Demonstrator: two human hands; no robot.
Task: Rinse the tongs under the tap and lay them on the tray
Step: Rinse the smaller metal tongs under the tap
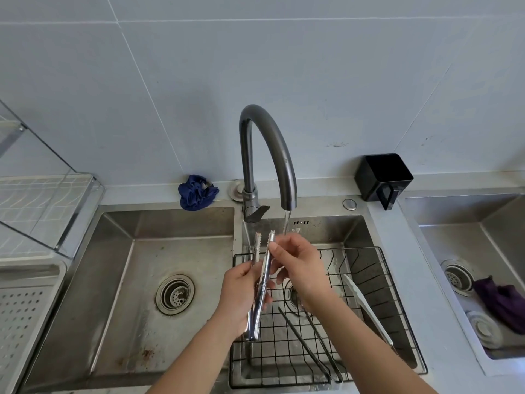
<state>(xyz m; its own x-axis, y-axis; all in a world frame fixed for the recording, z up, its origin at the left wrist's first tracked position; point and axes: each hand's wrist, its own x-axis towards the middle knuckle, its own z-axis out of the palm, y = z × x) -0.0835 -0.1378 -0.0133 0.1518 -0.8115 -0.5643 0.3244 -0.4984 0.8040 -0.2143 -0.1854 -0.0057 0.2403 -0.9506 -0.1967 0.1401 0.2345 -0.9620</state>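
Note:
My left hand (241, 294) grips a pair of shiny steel tongs (262, 282) around the middle, their toothed tips pointing up and away over the right basin. My right hand (298, 263) pinches the right arm of the tongs near its tip with fingertips. Water runs from the dark curved tap (272, 155) in a thin stream (287, 223) just right of the tong tips, falling behind my right hand. A white perforated tray (25, 305) lies on the counter at the far left.
A black wire basket (383, 308) sits in the right basin, holding dark tongs (312, 345) and white tongs (366, 305). The left basin (136, 280) has a drain strainer. A blue cloth (197, 191), a black box (382, 177), a dish rack (42, 211) and another sink (468, 265) surround it.

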